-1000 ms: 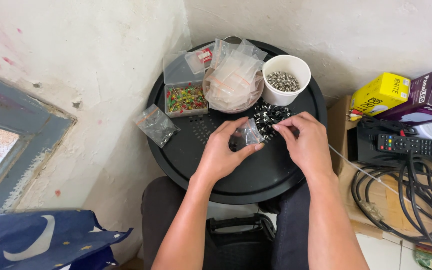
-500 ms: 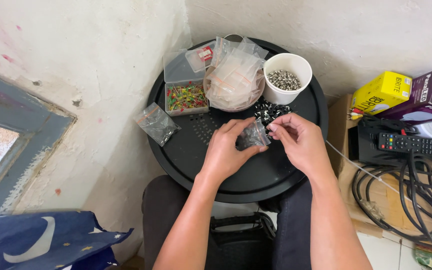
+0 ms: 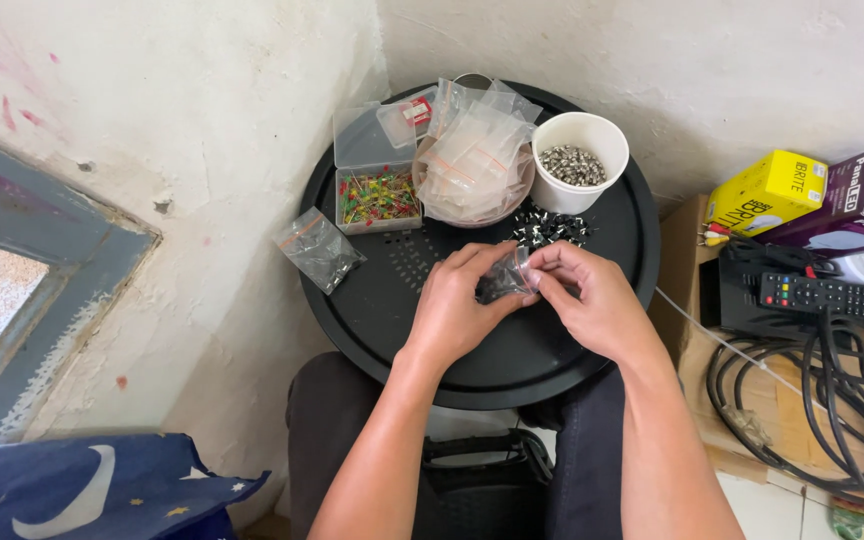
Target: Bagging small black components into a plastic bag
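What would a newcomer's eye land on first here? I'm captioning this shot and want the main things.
First, the two hands at the centre: the left hand and right hand together pinch a small clear bag over the round black tray. Behind them stand a white cup of small metal parts, a heap of clear bags, and a clear box of red, yellow and green bits to the left.

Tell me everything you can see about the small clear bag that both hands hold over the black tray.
The small clear bag is thin, see-through plastic, crumpled and glossy, with dark small parts inside, too small to identify. It is held just above the round black tray, near its middle. The left hand cups it from the left and below; the right hand pinches its right end with the fingertips. Whether it is sealed cannot be told.
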